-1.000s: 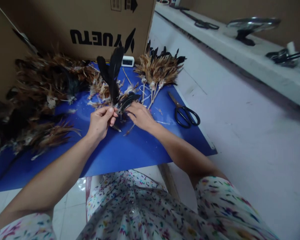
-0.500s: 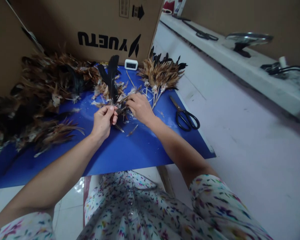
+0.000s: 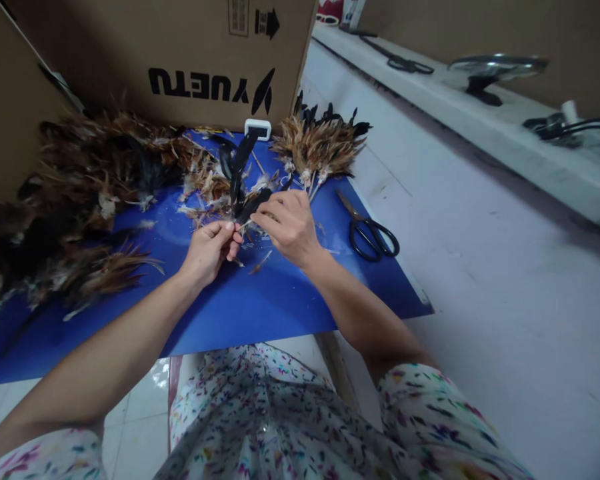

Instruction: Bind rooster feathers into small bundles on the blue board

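My left hand point(image 3: 213, 247) is closed in a pinch on the lower ends of black feathers point(image 3: 239, 170), which stand up from its fingertips. Close beside it, my right hand point(image 3: 291, 227) is closed on a thin pale stem that reaches across to the left fingertips. Its far end is hidden under the right fingers. Another black feather point(image 3: 255, 203) slants out between both hands. Behind them lie loose brown feathers point(image 3: 205, 177) with whitish ends. A small brown feather point(image 3: 261, 262) lies on the blue mat point(image 3: 260, 303) just below the hands.
Brown and black feathers point(image 3: 95, 153) are heaped at the left. Feather bunches on sticks point(image 3: 323, 143) lie at the back right, near a white digital clock point(image 3: 258, 129). Black-handled scissors point(image 3: 373, 233) rest at the mat's right. A cardboard box point(image 3: 200, 40) stands behind; a ledge point(image 3: 430, 87) runs right.
My right hand has turned and lifted slightly, and a thin stem now shows between both hands. The upright black feathers have tipped to the right. My left hand keeps its pinch.
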